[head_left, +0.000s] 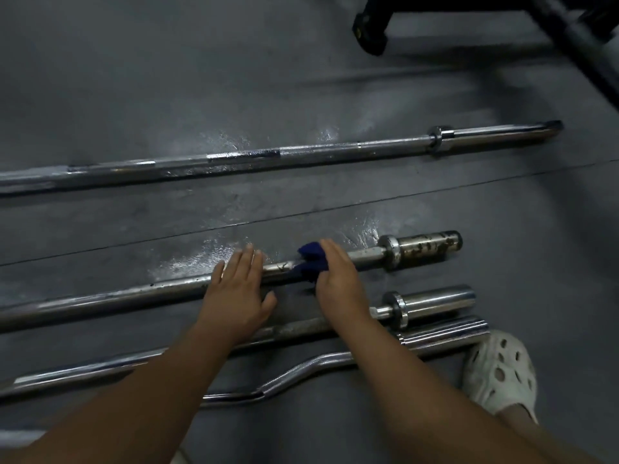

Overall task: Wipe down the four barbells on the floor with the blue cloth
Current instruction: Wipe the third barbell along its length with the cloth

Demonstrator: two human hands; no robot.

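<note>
The blue cloth (312,261) was bunched round the shaft of the second barbell (134,296), just inboard of its rust-spotted sleeve (430,249). It was held there by the right hand (338,279), whose fingers were folded over cloth and bar together. The left hand (239,289) was laid flat on the same shaft just beside the cloth, fingers straight and nothing gripped. It was judged that the bar was being steadied against rolling.

For the stroke to be done well, the cloth would best be kept wrapped about the shaft and drawn along it under even pressure. The bar could be turned a little under the flat hand so that the underside is reached too. Dark specks were seen on the shaft beside the cloth, and the sleeve was heavily marked — both would likely call for firmer rubbing.

Beyond this bar lay the far barbell (301,155), well apart, with a wet-looking sheen on the floor (134,95) between. Nearer were the third barbell (435,301) and the curl bar (301,363), close together under the forearms. A pale perforated shoe (502,370) was set at their right ends, and a black frame (371,25) stood at the upper right.

No container of any kind was in view.
</note>
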